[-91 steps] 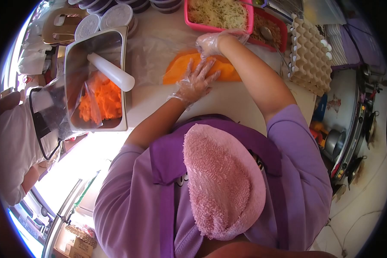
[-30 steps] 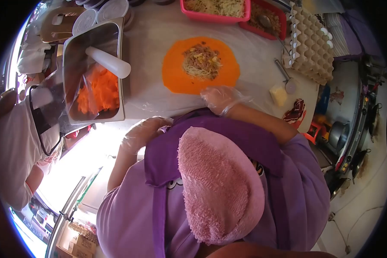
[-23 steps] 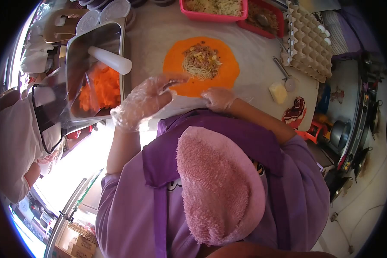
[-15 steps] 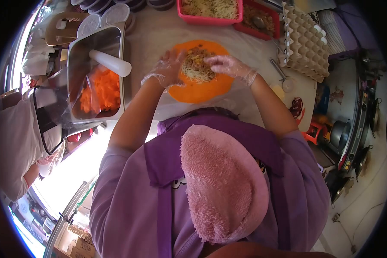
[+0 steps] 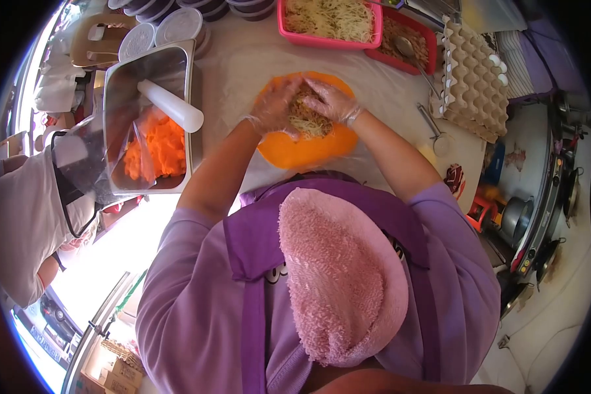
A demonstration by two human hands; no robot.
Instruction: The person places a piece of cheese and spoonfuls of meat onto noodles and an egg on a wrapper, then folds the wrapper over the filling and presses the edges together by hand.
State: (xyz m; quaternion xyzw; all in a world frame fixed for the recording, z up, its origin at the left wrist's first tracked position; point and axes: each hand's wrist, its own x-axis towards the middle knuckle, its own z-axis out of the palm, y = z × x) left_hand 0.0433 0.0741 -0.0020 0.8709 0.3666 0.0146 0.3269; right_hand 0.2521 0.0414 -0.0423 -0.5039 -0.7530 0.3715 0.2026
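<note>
A flat orange round of dough [image 5: 308,154] lies on the plastic-covered table. On its upper middle sits a heap of shredded pale and brown filling [image 5: 310,123]. Cupped round the heap's left side is my left hand [image 5: 278,107], in a clear glove, its fingers apart. My right hand [image 5: 331,102], gloved too, rests on the heap's upper right edge with fingers spread. The two hands' fingertips come close together above the heap. Neither hand visibly holds anything.
A metal tray [image 5: 194,148] with orange dough and a white roller [image 5: 171,106] stands left. Pink tubs [image 5: 331,44] of shreds, a red tub [image 5: 433,49] with a spoon, and egg cartons [image 5: 473,82] stand at the back right. A person [image 5: 29,217] is at far left.
My right hand has moved left onto the heap, and my left hand has moved inward over it. The view has shifted slightly, so the table's things appear lower.
</note>
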